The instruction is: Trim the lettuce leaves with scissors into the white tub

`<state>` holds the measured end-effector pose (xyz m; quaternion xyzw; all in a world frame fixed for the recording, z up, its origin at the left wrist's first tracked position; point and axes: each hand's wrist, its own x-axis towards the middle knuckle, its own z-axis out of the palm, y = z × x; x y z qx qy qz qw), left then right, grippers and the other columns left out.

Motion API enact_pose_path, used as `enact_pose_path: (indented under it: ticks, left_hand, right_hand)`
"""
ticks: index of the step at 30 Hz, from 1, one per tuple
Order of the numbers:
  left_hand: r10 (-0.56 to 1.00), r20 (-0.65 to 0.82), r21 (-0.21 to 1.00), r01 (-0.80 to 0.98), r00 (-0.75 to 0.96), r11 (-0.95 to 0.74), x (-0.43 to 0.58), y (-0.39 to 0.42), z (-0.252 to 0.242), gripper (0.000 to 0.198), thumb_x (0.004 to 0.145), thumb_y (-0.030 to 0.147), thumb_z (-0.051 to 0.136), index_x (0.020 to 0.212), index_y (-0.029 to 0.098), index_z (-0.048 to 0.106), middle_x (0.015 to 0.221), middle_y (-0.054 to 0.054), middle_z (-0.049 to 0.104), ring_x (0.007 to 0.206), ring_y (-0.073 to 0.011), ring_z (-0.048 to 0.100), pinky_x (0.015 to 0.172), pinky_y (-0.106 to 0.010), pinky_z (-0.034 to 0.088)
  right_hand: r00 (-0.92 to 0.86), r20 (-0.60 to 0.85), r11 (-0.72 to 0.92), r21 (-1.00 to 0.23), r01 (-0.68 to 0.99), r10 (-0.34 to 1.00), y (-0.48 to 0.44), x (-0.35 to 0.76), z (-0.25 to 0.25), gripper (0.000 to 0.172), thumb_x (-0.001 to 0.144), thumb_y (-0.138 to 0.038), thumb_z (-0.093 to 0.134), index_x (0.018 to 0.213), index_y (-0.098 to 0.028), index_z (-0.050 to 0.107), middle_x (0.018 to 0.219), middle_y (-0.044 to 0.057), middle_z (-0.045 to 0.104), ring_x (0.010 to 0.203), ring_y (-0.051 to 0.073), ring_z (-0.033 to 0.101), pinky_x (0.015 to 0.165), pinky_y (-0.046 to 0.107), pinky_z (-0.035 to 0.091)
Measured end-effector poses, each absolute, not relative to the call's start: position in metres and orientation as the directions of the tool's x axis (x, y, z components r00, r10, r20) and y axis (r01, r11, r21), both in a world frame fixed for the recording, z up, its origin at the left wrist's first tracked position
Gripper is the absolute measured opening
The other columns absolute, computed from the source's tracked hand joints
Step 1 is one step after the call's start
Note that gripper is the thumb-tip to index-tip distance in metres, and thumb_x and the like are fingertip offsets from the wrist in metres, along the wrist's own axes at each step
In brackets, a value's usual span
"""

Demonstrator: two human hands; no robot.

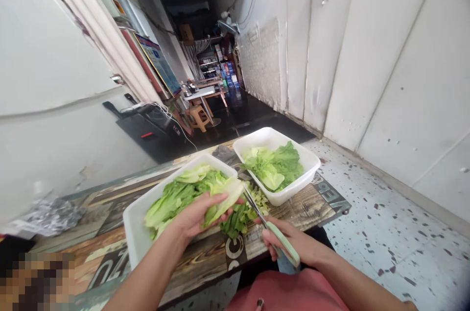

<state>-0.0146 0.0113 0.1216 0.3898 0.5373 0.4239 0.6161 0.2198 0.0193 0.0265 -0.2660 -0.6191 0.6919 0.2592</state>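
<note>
My left hand (196, 214) grips a pale green lettuce leaf (226, 197) by its leafy part, with the stem end pointing right. In my right hand (284, 240) is a pair of scissors (281, 237) with light green handles; the blades reach up to the leaf's stem end. Whether the blades touch the leaf, I cannot tell. Below the leaf, lettuce trimmings (237, 220) lie heaped on the table. To the left stands a white bin (134, 232) full of lettuce leaves. A second white bin (281, 197), further right, holds more loose leaves.
The bins stand on a wood-patterned table (293, 215) with printed lettering. Crumpled clear plastic (55, 215) lies at its left end. White walls rise on both sides. Further back are a small table (200, 93), a stool (198, 117) and stacked boxes (228, 73).
</note>
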Motion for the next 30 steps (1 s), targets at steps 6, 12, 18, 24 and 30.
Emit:
enact_pose_path:
  ticks: [6,12,18,24,30]
  left_hand:
    - [0.964,-0.254,0.961,0.135,0.082,0.241,-0.008,0.016,0.109,0.036,0.063,0.038,0.083,0.085,0.012,0.072,0.083,-0.009,0.071,0.056,-0.0087,0.051,0.046,-0.017,0.039]
    - [0.944,-0.322,0.925,0.238,0.074,0.297,-0.010,0.027,0.100,0.035,0.061,0.036,0.082,0.082,0.010,0.072,0.080,-0.009,0.071,0.052,-0.0073,0.050,0.043,-0.016,0.036]
    - [0.905,-0.425,0.892,0.173,0.012,0.417,-0.011,0.045,0.095,0.033,0.055,0.025,0.081,0.080,0.010,0.066,0.074,-0.007,0.069,0.048,-0.0059,0.050,0.038,-0.012,0.032]
    - [0.897,-0.439,0.891,0.103,-0.051,0.442,-0.012,0.053,0.097,0.035,0.052,0.020,0.083,0.075,0.013,0.058,0.059,0.000,0.060,0.046,-0.0070,0.052,0.037,-0.012,0.033]
    - [0.902,-0.431,0.882,0.221,0.026,0.416,-0.010,0.049,0.096,0.043,0.050,0.028,0.088,0.079,0.012,0.061,0.065,-0.001,0.064,0.045,-0.0066,0.052,0.036,-0.013,0.029]
  right_hand:
    - [-0.725,-0.028,0.023,-0.998,0.060,0.688,0.024,0.223,0.022,0.065,0.078,-0.075,0.053,0.111,-0.020,0.058,0.061,-0.007,0.047,0.052,0.010,0.049,0.049,0.022,0.041]
    - [-0.695,-0.057,-0.008,-0.997,0.074,0.717,0.028,0.217,0.023,0.059,0.077,-0.073,0.056,0.101,-0.019,0.056,0.058,-0.008,0.046,0.045,0.008,0.049,0.043,0.021,0.043]
    - [-0.645,-0.141,-0.130,-0.989,0.066,0.751,0.035,0.212,0.016,0.056,0.071,-0.074,0.060,0.078,-0.020,0.048,0.050,-0.010,0.045,0.034,0.007,0.044,0.030,0.019,0.038]
    - [-0.715,-0.098,-0.208,-0.976,-0.068,0.692,0.035,0.222,0.005,0.054,0.078,-0.071,0.058,0.089,-0.019,0.050,0.065,-0.007,0.053,0.045,0.005,0.051,0.046,0.020,0.048]
    - [-0.711,-0.050,-0.157,-0.984,-0.086,0.701,0.039,0.220,0.014,0.054,0.075,-0.070,0.063,0.078,-0.018,0.049,0.060,-0.007,0.053,0.041,0.006,0.050,0.039,0.019,0.044]
